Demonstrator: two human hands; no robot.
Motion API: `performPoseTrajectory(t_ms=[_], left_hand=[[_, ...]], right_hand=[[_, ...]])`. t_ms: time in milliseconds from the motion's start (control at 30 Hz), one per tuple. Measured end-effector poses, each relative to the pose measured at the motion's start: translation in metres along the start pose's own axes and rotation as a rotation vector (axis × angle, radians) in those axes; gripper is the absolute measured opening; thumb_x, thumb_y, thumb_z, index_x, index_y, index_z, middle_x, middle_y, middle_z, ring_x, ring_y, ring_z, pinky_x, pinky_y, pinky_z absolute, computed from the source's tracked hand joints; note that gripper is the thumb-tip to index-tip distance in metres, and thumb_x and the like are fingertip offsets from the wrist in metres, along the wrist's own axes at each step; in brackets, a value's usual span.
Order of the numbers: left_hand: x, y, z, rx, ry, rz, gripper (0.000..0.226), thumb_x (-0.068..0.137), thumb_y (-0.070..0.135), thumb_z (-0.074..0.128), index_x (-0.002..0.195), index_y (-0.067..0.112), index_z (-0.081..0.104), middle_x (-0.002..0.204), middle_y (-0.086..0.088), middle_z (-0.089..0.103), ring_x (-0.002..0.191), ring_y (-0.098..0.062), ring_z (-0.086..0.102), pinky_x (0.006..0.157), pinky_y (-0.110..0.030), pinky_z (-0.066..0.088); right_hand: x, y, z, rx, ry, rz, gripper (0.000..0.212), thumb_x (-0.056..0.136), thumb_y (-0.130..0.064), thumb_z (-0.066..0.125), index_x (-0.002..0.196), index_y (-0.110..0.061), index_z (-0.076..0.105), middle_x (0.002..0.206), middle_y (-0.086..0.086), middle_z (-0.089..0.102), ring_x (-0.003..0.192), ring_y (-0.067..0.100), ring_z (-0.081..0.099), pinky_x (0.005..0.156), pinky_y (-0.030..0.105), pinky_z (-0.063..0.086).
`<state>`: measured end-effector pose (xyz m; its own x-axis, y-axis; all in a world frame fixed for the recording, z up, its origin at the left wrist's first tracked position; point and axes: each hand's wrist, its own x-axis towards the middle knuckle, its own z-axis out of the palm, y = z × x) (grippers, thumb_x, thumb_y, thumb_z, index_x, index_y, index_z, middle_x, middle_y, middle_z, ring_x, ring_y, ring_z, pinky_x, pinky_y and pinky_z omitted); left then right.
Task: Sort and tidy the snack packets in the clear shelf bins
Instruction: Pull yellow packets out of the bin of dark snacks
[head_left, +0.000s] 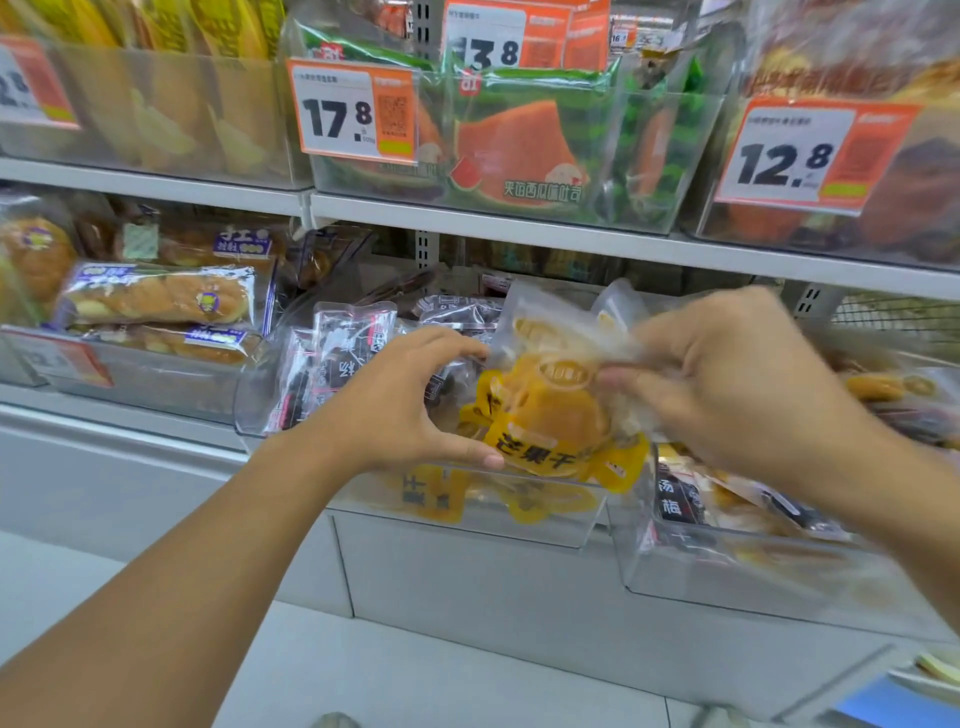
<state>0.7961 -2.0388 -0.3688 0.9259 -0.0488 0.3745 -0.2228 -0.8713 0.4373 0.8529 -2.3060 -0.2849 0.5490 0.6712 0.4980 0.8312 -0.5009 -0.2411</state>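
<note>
A yellow dried-mango packet (550, 415) hangs over the middle clear bin (467, 509) on the lower shelf. My right hand (737, 379) pinches its clear top edge, blurred by motion. My left hand (410, 400) curves around the packet's left side, thumb below and fingers above, touching its edge; a firm grip cannot be told. More yellow packets (550, 501) lie inside the same bin. Dark plum packets (343, 353) stand in the bin to the left.
A clear bin (727, 566) at the right holds mixed dark and orange packets. Bread loaves (156, 299) fill the left bin. The upper shelf (519, 228) carries watermelon toast bags (519, 150) and price tags 17.8 (353, 111) and 12.8 (795, 156).
</note>
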Motion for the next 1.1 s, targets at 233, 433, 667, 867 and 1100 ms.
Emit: performPoseTrajectory(t_ms=[233, 433, 667, 867, 1100], left_hand=[[0.007, 0.027, 0.012, 0.025, 0.071, 0.058, 0.095, 0.051, 0.091, 0.065, 0.129, 0.037, 0.06, 0.135, 0.021, 0.044, 0.128, -0.005, 0.037, 0.106, -0.029, 0.033], [0.024, 0.062, 0.03, -0.005, 0.176, 0.202, 0.06, 0.073, 0.075, 0.066, 0.115, 0.033, 0.058, 0.109, 0.02, 0.053, 0.103, 0.001, 0.05, 0.09, -0.018, 0.041], [0.038, 0.105, 0.057, 0.102, -0.024, 0.282, 0.099, 0.066, 0.081, 0.068, 0.147, 0.031, 0.039, 0.145, 0.013, 0.039, 0.136, -0.008, 0.034, 0.112, -0.025, 0.029], [0.043, 0.117, 0.077, 0.067, -0.14, 0.226, 0.09, 0.07, 0.08, 0.062, 0.142, 0.031, 0.039, 0.144, 0.018, 0.037, 0.134, 0.002, 0.031, 0.11, -0.02, 0.032], [0.042, 0.125, 0.09, -0.034, 0.028, 0.141, 0.08, 0.08, 0.059, 0.074, 0.145, 0.035, 0.034, 0.147, 0.015, 0.044, 0.137, -0.007, 0.042, 0.114, -0.035, 0.036]], right_hand=[[-0.026, 0.039, -0.031, 0.321, 0.238, 0.138, 0.017, 0.084, -0.015, 0.077, 0.087, -0.031, 0.078, 0.068, -0.004, 0.074, 0.056, -0.007, 0.051, 0.051, 0.015, 0.047], [-0.058, 0.09, -0.055, 0.528, 0.42, 0.361, 0.025, 0.086, -0.003, 0.07, 0.109, -0.009, 0.071, 0.077, -0.026, 0.071, 0.066, -0.007, 0.064, 0.061, 0.01, 0.052], [-0.084, 0.127, -0.038, 0.058, 0.381, 0.217, 0.031, 0.083, -0.003, 0.077, 0.101, -0.029, 0.072, 0.089, -0.027, 0.072, 0.075, -0.017, 0.062, 0.069, 0.002, 0.044], [-0.066, 0.131, -0.018, -0.01, -0.021, 0.198, 0.014, 0.082, -0.013, 0.079, 0.092, -0.023, 0.081, 0.069, -0.011, 0.072, 0.065, -0.003, 0.063, 0.061, 0.006, 0.041], [-0.075, 0.142, -0.042, 0.096, -0.3, 0.186, 0.023, 0.09, -0.019, 0.072, 0.101, -0.038, 0.077, 0.087, -0.025, 0.073, 0.082, -0.006, 0.067, 0.076, 0.022, 0.053]])
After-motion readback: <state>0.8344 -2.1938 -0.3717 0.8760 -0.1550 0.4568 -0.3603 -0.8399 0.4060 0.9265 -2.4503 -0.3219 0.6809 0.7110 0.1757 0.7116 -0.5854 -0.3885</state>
